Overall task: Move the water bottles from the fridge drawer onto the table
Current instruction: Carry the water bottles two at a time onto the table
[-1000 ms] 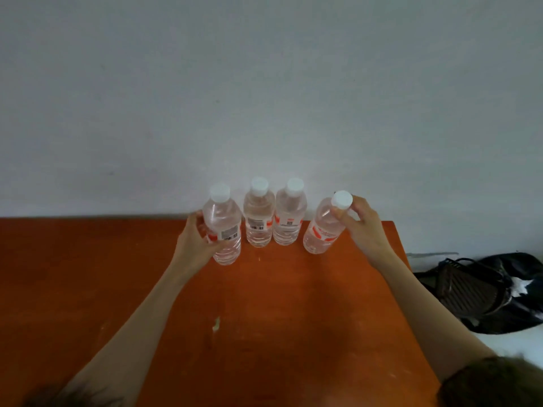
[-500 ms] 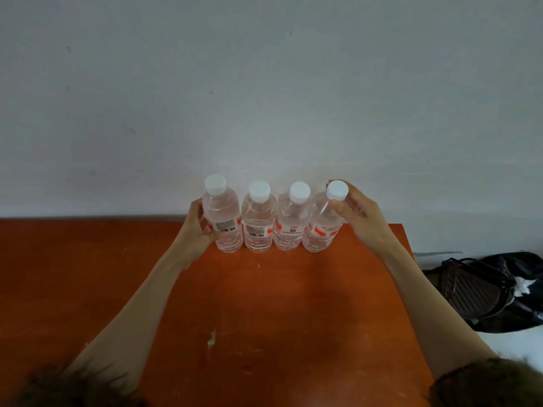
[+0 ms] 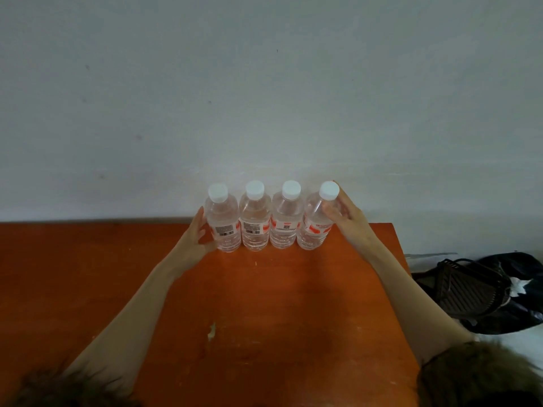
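Several clear water bottles with white caps and red-and-white labels stand side by side at the back edge of the orange table (image 3: 264, 312), against the wall. My left hand (image 3: 194, 237) wraps the left side of the leftmost bottle (image 3: 224, 223). My right hand (image 3: 348, 220) grips the neck and shoulder of the rightmost bottle (image 3: 315, 230), which leans slightly to the right. Between them, untouched, are two middle bottles (image 3: 255, 221) (image 3: 286, 221). The fridge drawer is out of view.
A pale wall (image 3: 264, 98) rises right behind the bottles. The table's right edge runs close beside my right forearm. Past it, on the floor, lie a dark mesh basket (image 3: 470, 286) and a black bag (image 3: 523, 315). A small pale chip (image 3: 211, 330) marks the tabletop.
Both hands have pushed the two outer bottles back and inward, into a tight row with the middle two. The rightmost bottle went from strongly tilted to nearly upright.
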`<state>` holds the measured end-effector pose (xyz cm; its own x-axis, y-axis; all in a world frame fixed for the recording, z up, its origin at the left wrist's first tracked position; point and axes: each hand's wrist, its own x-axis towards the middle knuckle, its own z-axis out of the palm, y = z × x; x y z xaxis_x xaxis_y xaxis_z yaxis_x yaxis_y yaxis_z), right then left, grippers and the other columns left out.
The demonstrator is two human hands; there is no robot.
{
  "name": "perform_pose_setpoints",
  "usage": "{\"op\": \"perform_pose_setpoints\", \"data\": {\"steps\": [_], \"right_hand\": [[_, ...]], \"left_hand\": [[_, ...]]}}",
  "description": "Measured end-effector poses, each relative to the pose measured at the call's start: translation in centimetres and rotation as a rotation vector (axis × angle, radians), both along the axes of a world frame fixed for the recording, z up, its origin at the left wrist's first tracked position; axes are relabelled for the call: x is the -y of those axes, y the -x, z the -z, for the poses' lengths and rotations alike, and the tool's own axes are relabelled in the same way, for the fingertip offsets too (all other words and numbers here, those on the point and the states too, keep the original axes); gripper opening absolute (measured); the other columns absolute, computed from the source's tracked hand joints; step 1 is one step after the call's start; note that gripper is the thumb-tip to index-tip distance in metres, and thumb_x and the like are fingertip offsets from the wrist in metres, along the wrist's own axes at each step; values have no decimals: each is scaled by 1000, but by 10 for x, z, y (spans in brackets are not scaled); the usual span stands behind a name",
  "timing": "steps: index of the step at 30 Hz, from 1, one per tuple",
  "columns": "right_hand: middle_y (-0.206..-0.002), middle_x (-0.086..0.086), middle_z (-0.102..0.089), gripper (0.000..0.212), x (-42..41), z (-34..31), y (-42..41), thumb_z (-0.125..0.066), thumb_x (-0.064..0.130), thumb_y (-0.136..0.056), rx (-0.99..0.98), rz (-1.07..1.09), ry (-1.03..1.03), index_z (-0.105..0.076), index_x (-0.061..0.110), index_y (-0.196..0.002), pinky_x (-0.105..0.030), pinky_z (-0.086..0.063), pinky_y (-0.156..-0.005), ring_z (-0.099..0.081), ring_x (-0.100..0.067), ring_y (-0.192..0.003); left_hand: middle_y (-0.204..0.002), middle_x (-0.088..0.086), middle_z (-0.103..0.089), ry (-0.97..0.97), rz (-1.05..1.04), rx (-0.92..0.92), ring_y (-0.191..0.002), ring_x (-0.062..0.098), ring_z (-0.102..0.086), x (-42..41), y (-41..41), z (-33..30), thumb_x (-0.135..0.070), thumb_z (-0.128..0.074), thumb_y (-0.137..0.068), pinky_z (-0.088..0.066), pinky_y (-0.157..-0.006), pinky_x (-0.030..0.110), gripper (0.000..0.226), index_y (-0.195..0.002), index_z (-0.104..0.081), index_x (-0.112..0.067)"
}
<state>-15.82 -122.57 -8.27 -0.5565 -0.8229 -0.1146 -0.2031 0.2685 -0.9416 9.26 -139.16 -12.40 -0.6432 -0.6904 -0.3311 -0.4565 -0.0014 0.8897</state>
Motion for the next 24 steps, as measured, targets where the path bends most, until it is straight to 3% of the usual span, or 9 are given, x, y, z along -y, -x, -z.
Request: {"op": "perform_pose_setpoints", "data": {"steps": [3, 6, 15, 24], "right_hand": [[-151, 2, -28, 60, -13, 3, -4, -47, 39, -92, -6, 16, -59, -21, 28, -145, -47, -29, -110, -29, -20, -137], [-147, -2, -35, 58, -37, 8, -16, -48, 42, -91, -69, 81, -140, -29, 22, -142, -37, -35, -103, -38, -21, -131], [-136, 1, -48, 47, -180, 6, -92, -53, 36, -90, -387, 103, -202, -43, 20, -134, -23, -33, -100, -45, -12, -123], [-133, 6, -47, 47, -409, -18, -194, -48, 42, -91, -470, 559, -369, -40, 28, -135, -18, -30, -92, -45, -8, -119]], "left_hand": [[-153, 6, -24, 190, -182, 128, -135, 27, -32, -25, -6, -3, -15, -61, -86, -32, -108, 48, 79, -147, -12, -21], [-144, 5, -39, 372, -213, 127, -128, 19, -41, -66, -20, -6, -23, -54, -90, -36, -105, 39, 57, -141, -29, -18], [-141, -6, -41, 702, 262, 129, -129, 7, -38, -177, -22, -37, -36, -42, -95, -30, -105, 25, 42, -135, -39, -26], [-133, -2, -49, 880, 780, -165, -123, 12, -44, -341, -3, -62, -28, -42, -96, -34, -102, 27, 36, -131, -46, -20]]}}
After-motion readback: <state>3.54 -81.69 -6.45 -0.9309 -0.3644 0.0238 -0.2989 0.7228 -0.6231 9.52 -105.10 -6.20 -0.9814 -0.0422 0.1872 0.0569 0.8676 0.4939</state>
